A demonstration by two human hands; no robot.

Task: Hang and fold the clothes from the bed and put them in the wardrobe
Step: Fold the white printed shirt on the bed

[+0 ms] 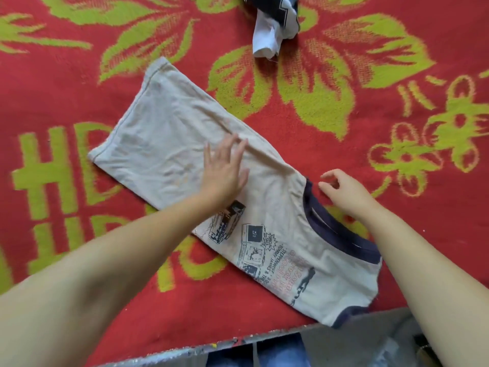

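Your beige T-shirt point(185, 144) lies flat on the red blanket point(344, 160) with its yellow-green flower and letter pattern, folded lengthwise into a long narrow strip that runs diagonally from the hem at the upper left down to the navy collar point(341, 231) and printed chest at the lower right, close to the near edge of the bed. Your left hand point(225, 170) rests palm down on the middle of the shirt, fingers straight and spread, pointing toward the far end; it presses on the cloth and grips nothing. The hem half of the shirt stretches away beyond your left fingertips, and the dark graphic print point(254, 242) sits just under your left wrist and forearm. Your right hand point(344, 189) is just beside the collar end, at the shirt's right edge, with the fingers loosely curled and the thumb and forefinger close together; you hold nothing in it, and whether the fingertips touch the cloth cannot be told. Well apart from both hands, at the top of the view, a crumpled black-and-white garment point(275, 25) lies on the blanket.
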